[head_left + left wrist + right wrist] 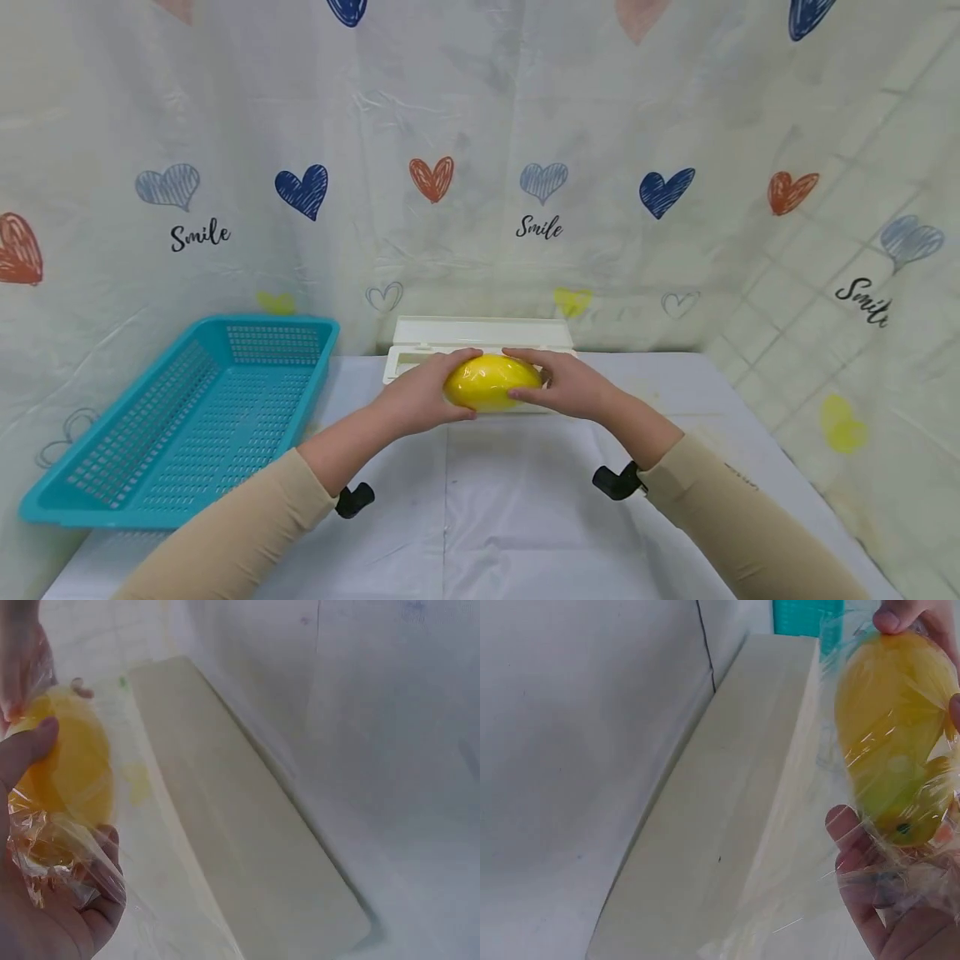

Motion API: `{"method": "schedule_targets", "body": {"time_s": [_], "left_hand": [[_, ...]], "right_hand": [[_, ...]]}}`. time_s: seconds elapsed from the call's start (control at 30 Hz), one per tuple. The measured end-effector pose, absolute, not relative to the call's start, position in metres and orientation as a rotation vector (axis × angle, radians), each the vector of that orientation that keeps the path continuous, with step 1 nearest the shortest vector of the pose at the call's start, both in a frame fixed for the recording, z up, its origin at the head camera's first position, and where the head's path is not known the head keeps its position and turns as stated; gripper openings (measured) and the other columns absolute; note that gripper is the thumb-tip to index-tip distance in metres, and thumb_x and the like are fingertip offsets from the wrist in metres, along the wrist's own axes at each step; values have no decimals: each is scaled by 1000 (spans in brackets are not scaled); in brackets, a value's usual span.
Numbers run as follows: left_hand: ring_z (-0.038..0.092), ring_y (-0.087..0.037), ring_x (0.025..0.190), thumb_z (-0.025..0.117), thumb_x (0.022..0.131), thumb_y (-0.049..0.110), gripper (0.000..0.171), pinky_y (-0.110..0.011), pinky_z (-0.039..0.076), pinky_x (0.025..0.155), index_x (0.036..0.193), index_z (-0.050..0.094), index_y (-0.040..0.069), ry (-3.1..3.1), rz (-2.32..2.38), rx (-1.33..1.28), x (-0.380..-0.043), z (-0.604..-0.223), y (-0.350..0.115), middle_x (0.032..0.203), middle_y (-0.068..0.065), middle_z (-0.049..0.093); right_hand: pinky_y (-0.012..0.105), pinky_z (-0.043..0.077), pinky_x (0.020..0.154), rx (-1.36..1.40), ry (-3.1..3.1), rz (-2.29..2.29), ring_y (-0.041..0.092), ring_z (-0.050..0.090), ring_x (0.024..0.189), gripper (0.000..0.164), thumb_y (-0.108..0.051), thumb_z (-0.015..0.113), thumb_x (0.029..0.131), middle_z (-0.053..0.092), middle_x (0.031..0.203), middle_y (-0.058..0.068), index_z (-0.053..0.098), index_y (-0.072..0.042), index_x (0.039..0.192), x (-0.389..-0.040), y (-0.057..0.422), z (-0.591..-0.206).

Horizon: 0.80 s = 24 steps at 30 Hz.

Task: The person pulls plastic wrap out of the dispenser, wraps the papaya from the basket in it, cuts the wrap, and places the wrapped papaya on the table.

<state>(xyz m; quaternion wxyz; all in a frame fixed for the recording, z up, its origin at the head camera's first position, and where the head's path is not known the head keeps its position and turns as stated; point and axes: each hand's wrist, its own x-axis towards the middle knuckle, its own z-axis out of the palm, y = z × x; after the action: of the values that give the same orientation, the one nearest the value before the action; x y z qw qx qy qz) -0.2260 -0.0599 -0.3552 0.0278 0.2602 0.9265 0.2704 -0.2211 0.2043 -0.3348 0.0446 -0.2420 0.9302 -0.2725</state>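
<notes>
A yellow mango (491, 382) with a greenish end is wrapped in clear plastic film (900, 742). I hold it up between both hands over a long white box (483, 333), which looks like a film dispenser with its lid raised. My left hand (426, 390) grips the mango's left end, thumb on the near side. At the other end my right hand (566, 385) has its fingers and thumb round the fruit. Loose film bunches at both ends, by the left palm and right fingers in the wrist views. More film stretches down toward the box.
A turquoise perforated basket (315, 417) stands on the left of the table. White cloth (517, 500) covers the tabletop. Behind it hangs a pale plastic sheet (480, 250) printed with hearts and the word Smile.
</notes>
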Motion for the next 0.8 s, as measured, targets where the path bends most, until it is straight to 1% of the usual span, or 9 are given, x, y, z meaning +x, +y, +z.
{"method": "schedule_targets", "body": {"time_s": [0.13, 0.23, 0.27, 0.37, 0.47, 0.57, 0.7, 0.77, 0.8], "left_hand": [[54, -15, 110, 85, 78, 38, 87, -39, 49, 94, 151, 37, 35, 2813, 922, 796, -231, -360, -63, 135, 6, 54], [54, -16, 112, 84, 78, 38, 87, -41, 48, 96, 151, 37, 34, 2770, 984, 797, -233, -359, -65, 137, 6, 54], [54, -16, 112, 84, 78, 38, 87, -41, 48, 97, 151, 37, 35, 2758, 998, 796, -234, -359, -66, 137, 6, 54], [54, -16, 113, 84, 78, 40, 87, -42, 47, 98, 151, 37, 35, 2728, 1011, 798, -239, -358, -68, 139, 7, 53], [54, -18, 112, 84, 78, 42, 87, -44, 46, 99, 150, 36, 37, 2680, 1007, 805, -244, -356, -70, 140, 5, 52], [53, -19, 115, 84, 77, 44, 89, -46, 44, 101, 150, 32, 44, 2620, 992, 802, -250, -354, -75, 144, 4, 50], [54, -22, 120, 85, 77, 40, 95, -49, 45, 101, 150, 25, 51, 2551, 994, 797, -257, -348, -86, 144, -1, 50], [54, -24, 121, 84, 78, 40, 92, -51, 46, 100, 150, 28, 50, 2558, 962, 798, -259, -343, -89, 143, -3, 51], [53, -25, 124, 84, 79, 39, 89, -52, 44, 102, 150, 31, 47, 2566, 940, 807, -260, -341, -90, 144, -3, 51]], "right_hand": [[47, 53, 88, -684, 2974, -638, 26, 62, 108, 83, -71, 66, 80, 53, 143, 1, 41, -37, 150, -218, 203, -334], [54, 51, 91, -701, 3069, -488, 30, 60, 115, 90, -73, 70, 74, 48, 148, 1, 36, -42, 151, -215, 202, -336], [54, 51, 92, -734, 3085, -452, 31, 60, 117, 92, -72, 72, 74, 46, 150, 1, 35, -42, 152, -215, 201, -338], [49, 53, 90, -847, 3101, -415, 28, 62, 113, 91, -60, 78, 76, 45, 150, -1, 33, -42, 153, -218, 199, -344], [45, 54, 91, -904, 3097, -482, 25, 61, 114, 86, -47, 83, 78, 49, 146, -1, 38, -40, 151, -221, 199, -349], [46, 53, 93, -925, 3066, -619, 24, 59, 117, 80, -36, 85, 79, 54, 141, 0, 44, -37, 148, -224, 199, -352], [45, 52, 95, -962, 3023, -731, 23, 57, 119, 76, -33, 85, 79, 57, 138, -1, 49, -33, 146, -228, 200, -353], [44, 51, 96, -968, 3015, -750, 22, 57, 118, 75, -33, 84, 80, 58, 137, -1, 49, -32, 146, -230, 201, -353], [44, 51, 96, -969, 3014, -754, 21, 57, 118, 74, -34, 84, 80, 58, 137, -1, 50, -31, 146, -230, 201, -353]]}}
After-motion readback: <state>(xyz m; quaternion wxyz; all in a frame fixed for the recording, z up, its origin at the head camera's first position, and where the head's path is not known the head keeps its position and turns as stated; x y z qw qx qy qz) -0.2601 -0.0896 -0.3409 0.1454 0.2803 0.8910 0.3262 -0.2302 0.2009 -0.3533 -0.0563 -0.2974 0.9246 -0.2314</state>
